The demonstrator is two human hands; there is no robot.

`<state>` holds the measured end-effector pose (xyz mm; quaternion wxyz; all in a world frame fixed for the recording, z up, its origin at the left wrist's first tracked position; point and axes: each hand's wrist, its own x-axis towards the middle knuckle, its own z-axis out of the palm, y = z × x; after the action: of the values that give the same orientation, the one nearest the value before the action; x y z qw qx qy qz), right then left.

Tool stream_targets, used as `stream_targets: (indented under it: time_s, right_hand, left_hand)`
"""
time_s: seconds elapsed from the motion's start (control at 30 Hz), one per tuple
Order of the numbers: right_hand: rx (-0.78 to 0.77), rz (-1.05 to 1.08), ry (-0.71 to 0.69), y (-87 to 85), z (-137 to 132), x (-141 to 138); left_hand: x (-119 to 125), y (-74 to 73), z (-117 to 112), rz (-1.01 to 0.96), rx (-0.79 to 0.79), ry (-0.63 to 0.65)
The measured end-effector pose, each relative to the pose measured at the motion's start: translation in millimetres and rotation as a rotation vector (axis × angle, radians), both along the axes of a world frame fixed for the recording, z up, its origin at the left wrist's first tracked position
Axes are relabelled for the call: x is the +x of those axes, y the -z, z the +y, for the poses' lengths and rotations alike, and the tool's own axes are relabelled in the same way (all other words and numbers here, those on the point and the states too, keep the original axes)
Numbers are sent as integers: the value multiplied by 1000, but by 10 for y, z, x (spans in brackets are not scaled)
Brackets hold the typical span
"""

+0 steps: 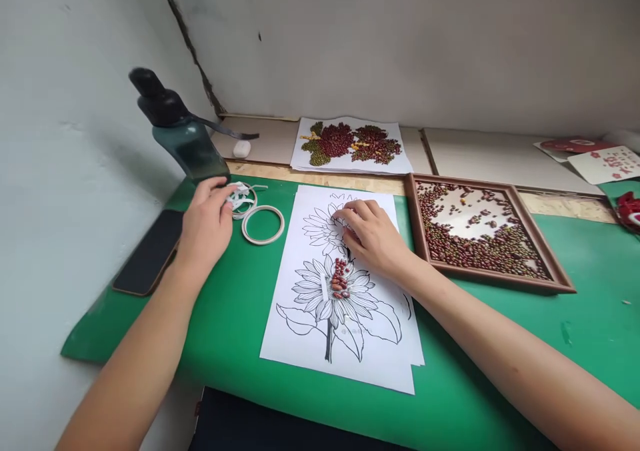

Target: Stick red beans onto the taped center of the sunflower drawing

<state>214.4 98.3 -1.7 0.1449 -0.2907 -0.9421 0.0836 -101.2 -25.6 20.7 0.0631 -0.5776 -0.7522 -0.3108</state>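
Near the bottle's base, my left hand [205, 221] has its thumb and index finger at a small tangle of thin white strips [242, 198], a strip appearing between them. My right hand [370, 234] rests on the upper part of a white sheet [295, 361] with sunflower line drawings, fingers bent and slightly apart. Its palm side is hidden. On the lower flower's centre lies a cluster of red beans [341, 281], with a pale strip [324, 283] to its left. A roll of narrow tape [263, 225] lies flat between the tangle and the sheet.
A dark bottle [187, 141] stands at the back left, a phone [149, 251] below it. A brown tray [493, 279] of red and green beans sits right of the sheet. Behind are a bean-covered picture [350, 144], a small white case [242, 148] and printed cards [605, 164].
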Motion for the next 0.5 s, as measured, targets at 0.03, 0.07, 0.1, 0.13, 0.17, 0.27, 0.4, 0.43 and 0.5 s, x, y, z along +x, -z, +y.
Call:
stream_targets:
  time_s: [0.03, 0.07, 0.1, 0.13, 0.17, 0.27, 0.4, 0.43, 0.5]
  right_hand:
    - [-2, 1, 0, -1, -2, -2]
    - [-6, 3, 3, -1, -3, -4]
    - [-11, 5, 6, 1, -4, -5]
    - [-16, 6, 11, 3, -4, -6]
    - [-19, 8, 16, 7, -3, -5]
    - [-19, 19, 9, 22, 2, 2]
    - [-5, 39, 0, 42, 10, 8]
    - [-1, 42, 3, 46, 11, 8]
    - [3, 43, 4, 52, 12, 7]
  left_hand:
    - [-23, 6, 5, 8, -8, 16]
    - [-29, 9, 11, 25, 0, 30]
    - [-13, 8, 16, 46, 13, 42]
    - [27, 0, 19, 67, 29, 60]
    - [93, -13, 18, 86, 55, 78]
    - [415, -59, -21, 130, 135, 245]
    - [881, -47, -134, 128, -10, 756]
    - [958, -28, -158, 84, -61, 835]
    - [1046, 18, -188, 16, -130, 900]
